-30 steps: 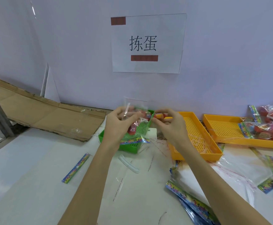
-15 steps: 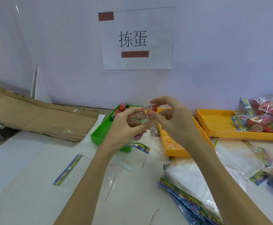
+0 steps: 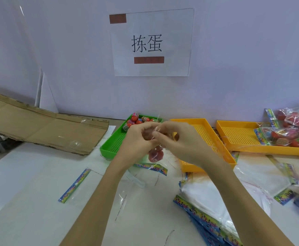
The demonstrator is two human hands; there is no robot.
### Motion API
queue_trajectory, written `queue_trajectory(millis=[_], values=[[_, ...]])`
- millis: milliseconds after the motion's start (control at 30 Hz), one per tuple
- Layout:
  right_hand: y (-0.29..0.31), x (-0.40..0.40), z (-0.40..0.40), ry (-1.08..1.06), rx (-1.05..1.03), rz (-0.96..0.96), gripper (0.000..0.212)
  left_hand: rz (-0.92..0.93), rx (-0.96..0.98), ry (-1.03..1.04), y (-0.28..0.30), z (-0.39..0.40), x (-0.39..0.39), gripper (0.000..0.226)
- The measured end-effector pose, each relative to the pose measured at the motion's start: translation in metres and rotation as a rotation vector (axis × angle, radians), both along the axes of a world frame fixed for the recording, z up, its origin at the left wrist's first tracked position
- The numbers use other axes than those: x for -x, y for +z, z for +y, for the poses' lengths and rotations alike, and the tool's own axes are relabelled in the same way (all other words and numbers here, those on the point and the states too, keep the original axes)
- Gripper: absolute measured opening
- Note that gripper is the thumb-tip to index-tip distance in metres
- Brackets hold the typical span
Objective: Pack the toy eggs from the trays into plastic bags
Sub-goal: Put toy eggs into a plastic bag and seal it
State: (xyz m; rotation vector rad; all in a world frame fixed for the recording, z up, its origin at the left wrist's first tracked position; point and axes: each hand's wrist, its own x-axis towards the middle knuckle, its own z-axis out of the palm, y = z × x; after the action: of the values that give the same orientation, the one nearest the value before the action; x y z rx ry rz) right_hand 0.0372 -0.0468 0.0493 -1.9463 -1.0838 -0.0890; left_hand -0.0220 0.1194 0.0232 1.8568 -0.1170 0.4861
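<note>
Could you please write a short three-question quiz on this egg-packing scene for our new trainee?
1. True or false: the loose toy eggs lie in the green tray.
2. What are the left hand and the right hand gripping together? A) a sheet of cardboard B) a clear plastic bag with a red egg in it C) an orange tray
3. Where are the filled bags piled?

Key:
1. True; they sit at its far end.
2. B.
3. At the far right, partly on the right-hand orange tray.
</note>
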Motion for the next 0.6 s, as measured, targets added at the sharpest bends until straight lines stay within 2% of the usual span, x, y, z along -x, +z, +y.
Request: queue_trajectory(millis=[167, 267, 367, 533, 600], values=[[-0.005, 0.000, 0.003, -0.035, 0.050, -0.028, 0.008, 0.010, -0.027, 0.011, -0.005, 0.000, -0.003, 0.032], [-0.004, -0.007, -0.002, -0.078, -0.013, -0.026, 0.007, 0.019, 0.046, 0.028, -0.005, 0.000, -0.003, 0.025], [-0.004, -0.008, -0.002, -0.111, -0.021, -0.060, 0.013, 0.043, 0.115, 0.045, -0.002, 0.001, -0.001, 0.028], [-0.004, -0.005, 0.004, -0.166, -0.194, -0.064, 0.017, 0.254, 0.175, -0.174, 0.001, 0.017, 0.004, 0.037], [-0.003, -0.003, 0.005, -0.161, -0.267, -0.053, 0.015, 0.244, 0.218, -0.139, 0.002, 0.023, 0.004, 0.034]])
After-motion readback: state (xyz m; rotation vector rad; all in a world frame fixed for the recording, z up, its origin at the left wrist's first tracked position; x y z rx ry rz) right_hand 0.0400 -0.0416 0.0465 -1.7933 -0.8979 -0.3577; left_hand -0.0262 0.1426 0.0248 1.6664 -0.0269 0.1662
